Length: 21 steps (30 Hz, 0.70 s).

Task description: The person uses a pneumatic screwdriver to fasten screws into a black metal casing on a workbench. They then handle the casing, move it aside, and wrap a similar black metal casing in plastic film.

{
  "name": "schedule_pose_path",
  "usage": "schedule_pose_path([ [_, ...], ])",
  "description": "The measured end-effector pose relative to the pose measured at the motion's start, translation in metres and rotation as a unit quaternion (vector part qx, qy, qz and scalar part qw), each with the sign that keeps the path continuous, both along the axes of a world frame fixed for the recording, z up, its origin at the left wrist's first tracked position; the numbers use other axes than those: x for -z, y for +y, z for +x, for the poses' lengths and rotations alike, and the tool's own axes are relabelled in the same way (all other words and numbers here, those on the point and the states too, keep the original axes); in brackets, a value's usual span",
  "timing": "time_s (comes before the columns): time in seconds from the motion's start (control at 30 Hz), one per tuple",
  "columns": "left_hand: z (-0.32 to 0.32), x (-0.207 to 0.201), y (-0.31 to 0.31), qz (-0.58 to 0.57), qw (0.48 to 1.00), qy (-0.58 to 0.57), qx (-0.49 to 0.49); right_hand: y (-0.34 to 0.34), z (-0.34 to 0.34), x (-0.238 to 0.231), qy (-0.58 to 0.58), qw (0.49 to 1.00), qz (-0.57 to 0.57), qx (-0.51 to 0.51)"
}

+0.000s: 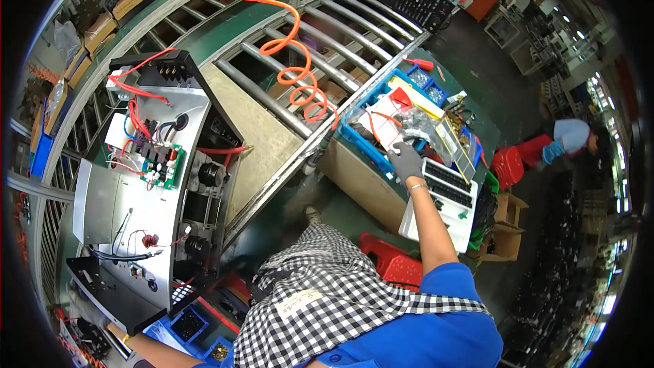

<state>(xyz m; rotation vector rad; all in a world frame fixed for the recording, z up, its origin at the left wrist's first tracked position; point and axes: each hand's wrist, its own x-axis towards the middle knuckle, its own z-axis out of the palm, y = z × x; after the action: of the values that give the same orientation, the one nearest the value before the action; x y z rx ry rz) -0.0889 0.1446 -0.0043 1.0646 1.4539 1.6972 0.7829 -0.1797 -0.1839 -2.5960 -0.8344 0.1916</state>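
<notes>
My right hand (407, 161), in a grey glove, reaches out to a blue bin (354, 138) on a side table and closes on a clear plastic bag (417, 125) of small parts lying in it. An open white metal chassis (136, 211) with a green circuit board (162, 165), red and black wires and a black end panel (116, 293) lies at my left on the roller conveyor. My left forearm runs in from the lower edge. My gloved left hand (83, 308) sits at the near black panel, largely hidden by it.
An orange coiled air hose (296, 75) hangs over the roller conveyor (354, 34). A white tray (446, 197) of black parts lies beside the bin, with a red stool (392, 259) below. Small blue parts bins (187, 324) sit near my left arm. Another person (571, 138) bends at the right.
</notes>
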Motion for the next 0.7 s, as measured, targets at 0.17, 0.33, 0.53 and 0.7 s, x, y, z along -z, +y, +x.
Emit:
schedule_pose_path([
  [0.17,0.091,-0.073,-0.071,0.14,0.979,0.026,-0.143,0.077,0.044,0.008,-0.183,0.976,-0.066,-0.101],
  [0.33,0.19,-0.113,-0.122,0.21,0.937,0.209,-0.186,0.102,0.071,-0.007,-0.099,0.939,-0.265,-0.193],
  [0.53,0.296,-0.126,-0.164,0.188,0.896,0.342,-0.211,0.105,0.078,-0.028,0.029,0.947,-0.25,-0.199],
  [0.7,0.336,-0.106,-0.146,0.145,0.938,0.3,-0.094,0.084,0.109,-0.028,0.163,0.962,-0.139,-0.171],
])
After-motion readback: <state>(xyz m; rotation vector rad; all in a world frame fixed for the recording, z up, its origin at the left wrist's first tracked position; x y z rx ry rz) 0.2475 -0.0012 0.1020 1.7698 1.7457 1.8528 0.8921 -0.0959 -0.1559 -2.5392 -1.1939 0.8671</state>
